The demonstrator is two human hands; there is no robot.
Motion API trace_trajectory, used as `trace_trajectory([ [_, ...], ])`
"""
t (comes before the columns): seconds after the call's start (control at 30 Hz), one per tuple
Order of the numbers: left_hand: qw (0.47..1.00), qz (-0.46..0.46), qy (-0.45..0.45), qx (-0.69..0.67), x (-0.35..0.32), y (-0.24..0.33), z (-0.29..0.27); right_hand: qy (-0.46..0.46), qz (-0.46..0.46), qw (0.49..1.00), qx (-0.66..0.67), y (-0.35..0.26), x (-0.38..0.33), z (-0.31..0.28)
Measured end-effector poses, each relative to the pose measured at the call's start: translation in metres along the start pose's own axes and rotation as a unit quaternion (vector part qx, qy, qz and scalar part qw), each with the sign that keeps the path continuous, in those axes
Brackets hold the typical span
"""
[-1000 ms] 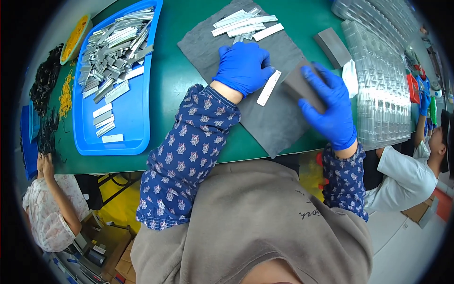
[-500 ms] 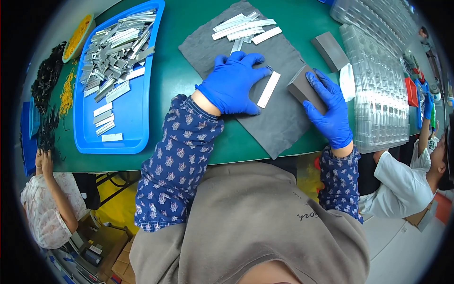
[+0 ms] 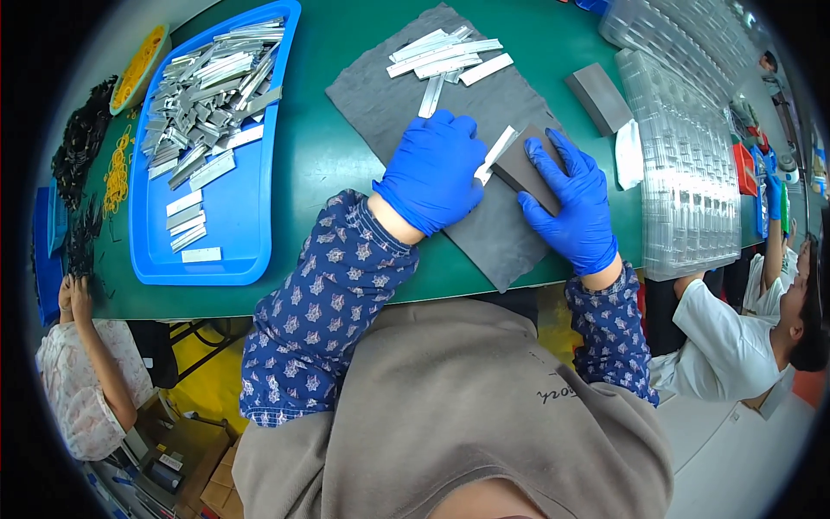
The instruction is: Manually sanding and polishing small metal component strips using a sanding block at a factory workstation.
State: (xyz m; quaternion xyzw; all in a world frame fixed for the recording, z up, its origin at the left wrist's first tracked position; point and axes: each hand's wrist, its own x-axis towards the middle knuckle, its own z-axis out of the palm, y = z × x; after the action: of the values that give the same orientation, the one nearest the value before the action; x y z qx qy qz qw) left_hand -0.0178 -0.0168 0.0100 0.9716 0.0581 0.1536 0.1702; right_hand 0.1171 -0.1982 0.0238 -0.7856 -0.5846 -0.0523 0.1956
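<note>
Both my hands wear blue gloves and rest on a dark grey cloth mat (image 3: 389, 86) spread over the green table (image 3: 320, 173). My left hand (image 3: 432, 173) presses down on a thin silver metal strip (image 3: 499, 149), whose end sticks out from under the fingers. My right hand (image 3: 571, 203) grips a grey sanding block (image 3: 527, 164) that touches the strip. A small pile of several finished strips (image 3: 445, 54) lies at the mat's far end.
A blue tray (image 3: 225, 233) heaped with metal strips stands at the left. A second grey block (image 3: 598, 97) and stacked clear plastic trays (image 3: 683, 156) lie to the right. Black and yellow small parts (image 3: 112, 164) sit at far left. Other seated people flank me.
My left hand slid right along the strip toward the block. My right hand drew the block in against the strip, so both hands now sit close together.
</note>
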Motion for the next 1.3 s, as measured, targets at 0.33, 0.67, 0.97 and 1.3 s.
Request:
trace_trajectory([
  [0.33,0.994,-0.062,0.058,-0.07,0.002,0.013,0.016,0.026,0.01,0.999,0.019,0.012,-0.016,-0.002],
  [0.67,0.979,-0.073,0.082,-0.173,0.001,0.007,0.021,0.061,0.032,0.997,0.028,0.019,-0.019,0.003],
  [0.97,0.975,-0.088,-0.005,-0.205,0.004,-0.001,0.011,0.064,0.054,0.996,0.028,0.019,-0.011,0.003],
  [1.3,0.976,-0.074,-0.006,-0.206,0.002,-0.003,0.017,0.029,0.039,0.998,-0.03,-0.005,-0.008,0.001],
])
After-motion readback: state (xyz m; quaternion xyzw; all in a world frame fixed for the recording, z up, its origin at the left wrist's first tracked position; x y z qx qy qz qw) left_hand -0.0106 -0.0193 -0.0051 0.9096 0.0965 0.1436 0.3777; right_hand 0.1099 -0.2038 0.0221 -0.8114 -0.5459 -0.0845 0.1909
